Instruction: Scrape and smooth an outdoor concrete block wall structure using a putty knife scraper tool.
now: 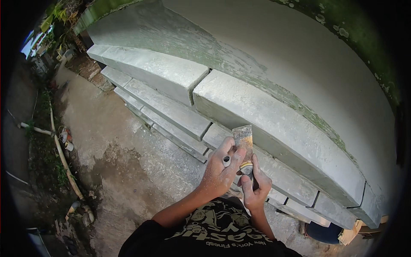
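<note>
A putty knife with a worn, stained metal blade points away from me, blade end up. My right hand wraps its handle from the right side. My left hand is closed, with its thumb laid against the lower part of the blade. From that fist sticks a grey handle end with a round hole; the rest of this thing is hidden by the fingers. Pale dust covers both hands. The blade tip overlaps the side of a long grey concrete ledge in the picture.
Several stepped grey ledges run diagonally below a pale wall with green stains. At left lies a wet, stained concrete floor, with a pipe and plants beyond. A dark blue round container stands lower right, near a cardboard piece.
</note>
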### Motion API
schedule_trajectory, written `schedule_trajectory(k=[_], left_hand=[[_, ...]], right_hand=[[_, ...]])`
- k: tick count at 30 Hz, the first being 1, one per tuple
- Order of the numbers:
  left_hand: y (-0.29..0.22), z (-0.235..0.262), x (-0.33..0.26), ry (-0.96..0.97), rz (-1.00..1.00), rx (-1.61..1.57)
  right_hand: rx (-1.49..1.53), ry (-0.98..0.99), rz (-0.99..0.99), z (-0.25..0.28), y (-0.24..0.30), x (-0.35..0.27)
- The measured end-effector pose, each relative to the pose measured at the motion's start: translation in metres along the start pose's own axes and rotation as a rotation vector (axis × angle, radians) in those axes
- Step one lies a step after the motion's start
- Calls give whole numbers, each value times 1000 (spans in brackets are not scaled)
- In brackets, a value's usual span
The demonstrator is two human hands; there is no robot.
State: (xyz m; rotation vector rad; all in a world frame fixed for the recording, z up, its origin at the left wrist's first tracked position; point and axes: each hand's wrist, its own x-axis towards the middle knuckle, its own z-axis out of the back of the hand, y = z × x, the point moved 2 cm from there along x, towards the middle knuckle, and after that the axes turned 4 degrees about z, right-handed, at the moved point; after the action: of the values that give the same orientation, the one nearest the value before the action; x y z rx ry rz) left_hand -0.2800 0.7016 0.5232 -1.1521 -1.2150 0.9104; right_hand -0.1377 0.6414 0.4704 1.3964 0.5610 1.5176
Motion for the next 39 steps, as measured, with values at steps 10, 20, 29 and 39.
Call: schedule_trajectory(k=[10, 20, 29, 39], left_hand=[[38, 18, -29, -168, -29, 352], [63, 24, -77, -43, 333, 51], [45, 66, -71, -239, 183, 477], [41, 143, 0, 672, -26, 448]], right_hand=[[-51, 511, -103, -33, -53, -37], [115, 693, -61, -26, -35, -17], [99, 197, -10, -48, 8, -17], [17, -315, 283, -170, 39, 8]])
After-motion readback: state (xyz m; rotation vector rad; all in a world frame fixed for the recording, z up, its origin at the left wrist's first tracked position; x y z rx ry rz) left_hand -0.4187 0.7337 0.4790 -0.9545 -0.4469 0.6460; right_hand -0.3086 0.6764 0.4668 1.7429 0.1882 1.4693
